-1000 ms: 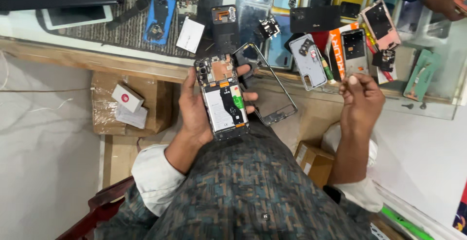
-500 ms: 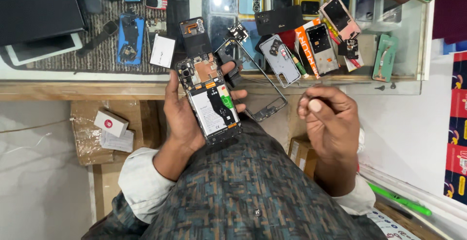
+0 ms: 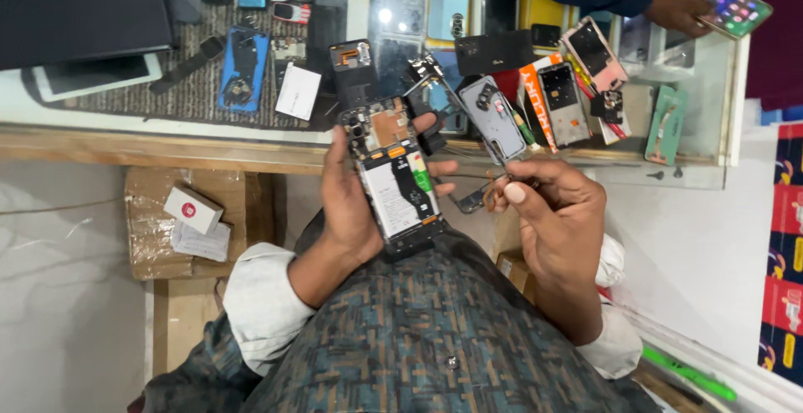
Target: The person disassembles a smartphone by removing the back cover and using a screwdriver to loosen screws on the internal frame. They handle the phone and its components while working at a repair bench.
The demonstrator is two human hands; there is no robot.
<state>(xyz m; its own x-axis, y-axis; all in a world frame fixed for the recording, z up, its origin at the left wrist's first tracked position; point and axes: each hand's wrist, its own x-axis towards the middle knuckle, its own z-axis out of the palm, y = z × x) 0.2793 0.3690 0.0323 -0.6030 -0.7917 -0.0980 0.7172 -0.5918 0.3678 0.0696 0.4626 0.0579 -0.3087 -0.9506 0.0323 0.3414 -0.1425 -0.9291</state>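
Note:
My left hand (image 3: 345,205) grips an opened phone (image 3: 398,180) with its back cover off, showing the white battery, a green tab and the circuit board. It is held upright over my lap, just in front of the counter edge. My right hand (image 3: 559,212) is to the right of the phone, thumb and fingers pinched on a small thin object (image 3: 498,187) too small to identify. A dark phone frame (image 3: 468,200) lies just beneath those fingertips, at the counter edge.
A glass counter (image 3: 703,162) holds several phones, back covers and parts, a grey back cover (image 3: 493,120), an orange box (image 3: 532,99), a laptop (image 3: 75,3) and a tablet (image 3: 92,74). Another person's hand holds a lit phone (image 3: 724,3). A small white box (image 3: 192,208) sits on cardboard below.
My right hand has come down and left, closing in on the phone with its fingers pinched together. My left hand keeps the same grip on the phone.

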